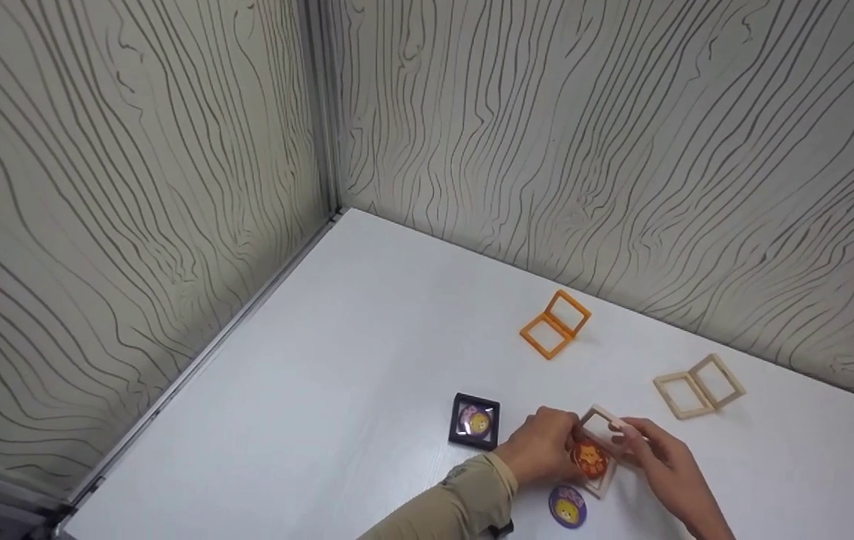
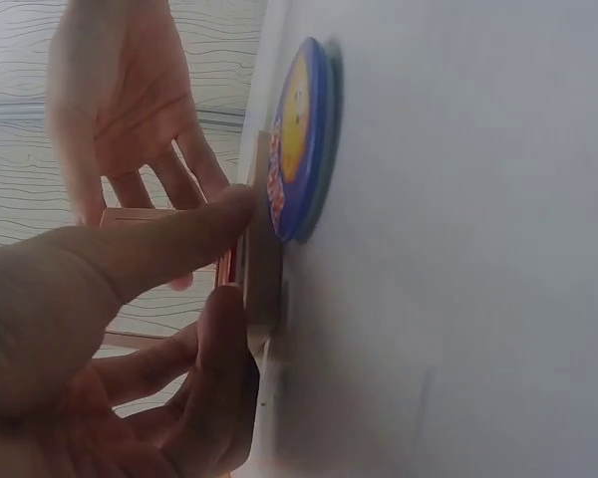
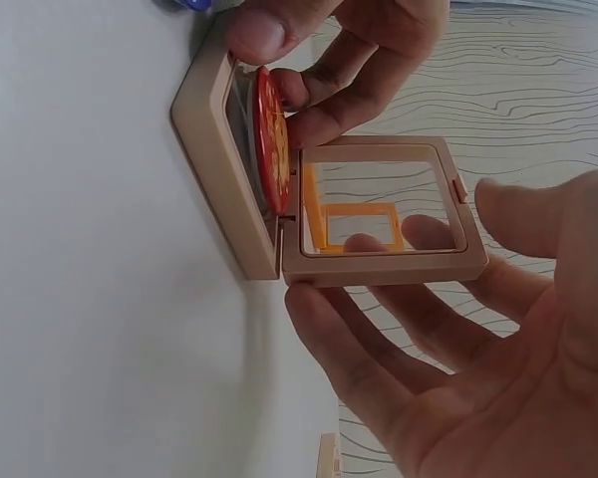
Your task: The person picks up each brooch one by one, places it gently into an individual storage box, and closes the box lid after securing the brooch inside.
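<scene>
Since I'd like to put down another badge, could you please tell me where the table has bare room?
The widest bare patch lies between the left wall and the black frame. Another lies between that and the orange frame. It is crowded around the left hand and right hand, with the held frame, red badge and loose purple badge close together.

The handled frame [image 3: 224, 179] is plain pinkish beige, and the badge in it [image 1: 591, 459] is red with an orange-yellow figure. A loose badge [image 1: 567, 508] shows a yellow bear on purple. One frame [image 1: 560, 325] is bright orange, another [image 1: 702, 390] pale beige, a third [image 1: 454, 421] black. Dark wavy wood-grain lines pattern the greyish-cream walls [image 1: 584, 135]; the tabletop [image 1: 284, 375] is white, the sleeve [image 1: 471, 495] khaki.
</scene>
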{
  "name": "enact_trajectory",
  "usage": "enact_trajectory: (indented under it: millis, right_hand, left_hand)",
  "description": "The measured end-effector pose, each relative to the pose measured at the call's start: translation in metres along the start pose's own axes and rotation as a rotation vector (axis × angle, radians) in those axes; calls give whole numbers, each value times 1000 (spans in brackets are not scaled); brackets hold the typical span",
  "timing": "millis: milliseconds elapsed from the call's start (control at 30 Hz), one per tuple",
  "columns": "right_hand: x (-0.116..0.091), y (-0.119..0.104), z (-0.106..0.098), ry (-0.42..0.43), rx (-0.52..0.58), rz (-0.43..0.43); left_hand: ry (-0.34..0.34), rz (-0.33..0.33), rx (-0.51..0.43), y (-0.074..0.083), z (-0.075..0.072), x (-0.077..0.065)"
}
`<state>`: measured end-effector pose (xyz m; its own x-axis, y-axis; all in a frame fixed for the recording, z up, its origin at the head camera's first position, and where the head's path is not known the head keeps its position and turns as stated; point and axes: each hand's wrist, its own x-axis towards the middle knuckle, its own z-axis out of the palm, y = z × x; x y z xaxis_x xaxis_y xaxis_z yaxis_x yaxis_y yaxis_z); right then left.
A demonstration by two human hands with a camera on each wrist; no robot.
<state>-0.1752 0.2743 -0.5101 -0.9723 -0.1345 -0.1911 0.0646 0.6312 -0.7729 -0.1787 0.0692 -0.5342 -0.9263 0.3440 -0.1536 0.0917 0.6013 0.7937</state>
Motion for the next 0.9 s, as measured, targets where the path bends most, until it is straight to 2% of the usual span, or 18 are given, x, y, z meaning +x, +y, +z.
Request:
enact_trajectory:
  millis: [167, 300, 600, 900]
  right_hand:
    - [-3, 3, -3, 27, 59, 16]
    - [-2, 2, -3, 33, 78, 0]
    - [6, -12, 9, 36, 86, -99]
    - [4, -16, 16, 28, 90, -80]
  left_hand:
    - [-17, 1, 12, 5, 1, 2]
    - [1, -7, 40, 6, -1, 0]
    - [75, -95, 148, -5, -13, -8]
    - [22, -70, 223, -11, -18, -15]
